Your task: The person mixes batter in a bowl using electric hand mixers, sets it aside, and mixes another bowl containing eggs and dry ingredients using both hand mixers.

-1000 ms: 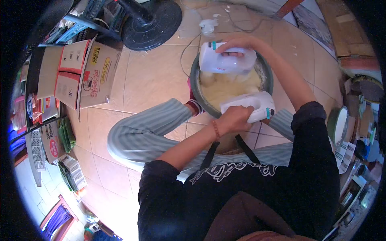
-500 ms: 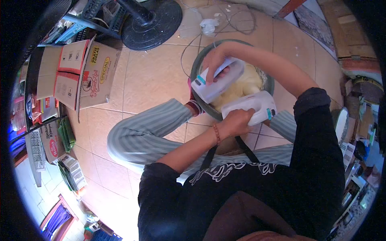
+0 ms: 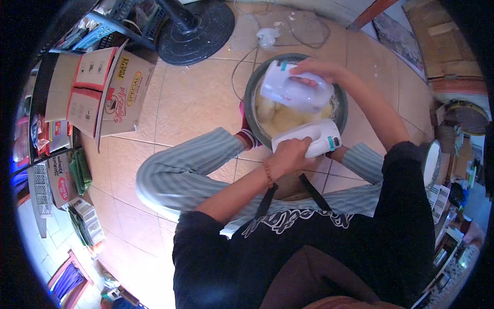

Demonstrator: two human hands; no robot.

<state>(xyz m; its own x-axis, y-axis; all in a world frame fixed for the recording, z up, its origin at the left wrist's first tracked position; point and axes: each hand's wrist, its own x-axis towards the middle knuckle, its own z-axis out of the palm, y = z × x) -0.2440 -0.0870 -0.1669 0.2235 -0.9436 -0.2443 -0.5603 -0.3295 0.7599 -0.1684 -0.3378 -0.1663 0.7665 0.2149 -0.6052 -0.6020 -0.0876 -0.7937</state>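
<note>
A large dark round basin (image 3: 250,103) stands on the tiled floor between the bent legs, with pale yellow batter (image 3: 280,117) inside. My left hand (image 3: 292,156), with a beaded bracelet at the wrist, is closed round the handle of a white hand mixer (image 3: 301,135) at the basin's near side. My right hand (image 3: 315,72) grips a second white mixer (image 3: 293,95) over the far part of the basin. Both mixers have teal parts at one end. Their beaters are hidden from view.
An open cardboard box (image 3: 121,95) and a shelf with packages are at the left. A black round stand base (image 3: 198,33) is beyond. A cable and a white plastic scrap (image 3: 267,37) lie behind the basin. A white-topped round object (image 3: 432,159) is at the right.
The right-hand mixer has turned and moved toward the far side and right of the basin. The left-hand mixer has shifted slightly left and down.
</note>
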